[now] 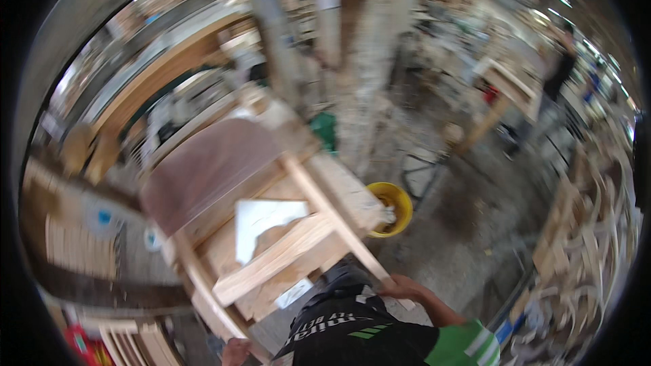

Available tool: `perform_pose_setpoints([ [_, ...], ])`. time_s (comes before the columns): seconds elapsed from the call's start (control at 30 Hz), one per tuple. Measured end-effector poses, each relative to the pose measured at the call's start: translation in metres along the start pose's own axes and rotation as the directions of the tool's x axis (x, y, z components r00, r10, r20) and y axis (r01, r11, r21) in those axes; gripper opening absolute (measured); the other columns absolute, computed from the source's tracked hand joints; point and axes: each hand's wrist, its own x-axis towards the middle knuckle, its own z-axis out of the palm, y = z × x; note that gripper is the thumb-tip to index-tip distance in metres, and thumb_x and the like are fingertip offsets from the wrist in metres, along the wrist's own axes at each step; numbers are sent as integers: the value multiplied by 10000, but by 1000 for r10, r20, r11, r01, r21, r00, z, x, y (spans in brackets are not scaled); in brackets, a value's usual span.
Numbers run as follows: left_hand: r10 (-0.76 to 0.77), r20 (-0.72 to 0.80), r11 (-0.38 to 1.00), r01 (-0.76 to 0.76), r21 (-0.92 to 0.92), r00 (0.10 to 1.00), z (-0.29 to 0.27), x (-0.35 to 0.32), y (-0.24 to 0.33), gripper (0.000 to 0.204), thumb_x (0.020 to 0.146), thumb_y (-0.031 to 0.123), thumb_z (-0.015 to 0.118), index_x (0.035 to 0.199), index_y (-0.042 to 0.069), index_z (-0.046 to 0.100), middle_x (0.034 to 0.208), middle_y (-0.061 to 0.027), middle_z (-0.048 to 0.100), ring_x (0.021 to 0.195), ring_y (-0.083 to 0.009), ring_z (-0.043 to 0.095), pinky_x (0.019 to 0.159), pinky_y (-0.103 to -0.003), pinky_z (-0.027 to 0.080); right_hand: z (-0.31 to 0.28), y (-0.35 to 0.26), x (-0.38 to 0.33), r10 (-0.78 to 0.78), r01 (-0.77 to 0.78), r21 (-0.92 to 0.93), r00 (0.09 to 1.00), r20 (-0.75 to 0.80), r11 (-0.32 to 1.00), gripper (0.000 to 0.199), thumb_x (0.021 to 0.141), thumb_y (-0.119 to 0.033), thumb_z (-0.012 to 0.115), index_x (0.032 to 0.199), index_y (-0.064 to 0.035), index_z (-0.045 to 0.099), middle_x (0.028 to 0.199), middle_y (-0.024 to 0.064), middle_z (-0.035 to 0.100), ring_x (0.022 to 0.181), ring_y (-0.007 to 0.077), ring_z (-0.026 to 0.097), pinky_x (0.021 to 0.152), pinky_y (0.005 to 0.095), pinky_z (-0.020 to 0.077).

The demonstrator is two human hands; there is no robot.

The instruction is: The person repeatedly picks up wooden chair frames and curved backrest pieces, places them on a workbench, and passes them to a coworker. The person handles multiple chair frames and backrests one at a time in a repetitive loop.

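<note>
A pale wooden frame [324, 202] lies tilted before me, two long rails joined by a crossbar [274, 257]. Its far end carries a broad brown panel [210, 169] with a rounded edge; it looks like a chair frame, slightly blurred. My right hand [401, 288] is closed around the near end of the right rail. At the lower edge, my left hand [236, 351] grips the near end of the left rail; its fingers are partly cut off. Through the frame shows a white angled sheet [252, 220] on the workbench beneath.
A yellow bucket [409, 211] stands right of the bench [346, 186]. Curved wooden pieces [590, 244] are heaped at the far right. Stacked slats [78, 247] lie at left. Beyond, a person [559, 68] in dark clothes stands by a wooden table [505, 88].
</note>
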Motion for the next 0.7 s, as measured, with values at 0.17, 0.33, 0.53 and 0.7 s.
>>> perform_pose_setpoints([
  [0.17,423,-374,905,-408,124,825,-11,69,99,462,989,475,666,1069,21,635,798,-15,587,687,-138,538,601,-321,436,17,-48,28,51,-57,-8,935,-350,998,691,833,-575,719,1262,-38,656,1191,254,707,1150,427,665,982,486,526],
  [0.33,498,-273,774,-564,-287,823,-8,82,125,299,983,361,706,924,93,589,685,43,530,576,-82,496,496,-292,370,19,-55,27,-17,-14,-74,912,-409,997,614,861,-547,695,1220,-49,671,1096,238,736,1059,434,696,946,508,550],
  [0.53,468,-532,778,-614,-130,706,6,54,111,510,965,418,733,793,-53,641,680,-77,576,583,-220,484,513,-418,407,38,-25,51,-185,214,-5,835,-518,977,531,866,-508,712,1166,-71,689,1054,222,742,1013,438,701,900,503,558],
  [0.7,329,-667,758,-608,-235,668,48,-4,67,599,900,488,789,698,-37,583,639,-99,585,578,-201,502,508,-387,440,21,14,56,-294,328,-46,767,-570,944,487,880,-496,710,1160,-98,698,1040,202,744,999,423,701,880,493,556],
])
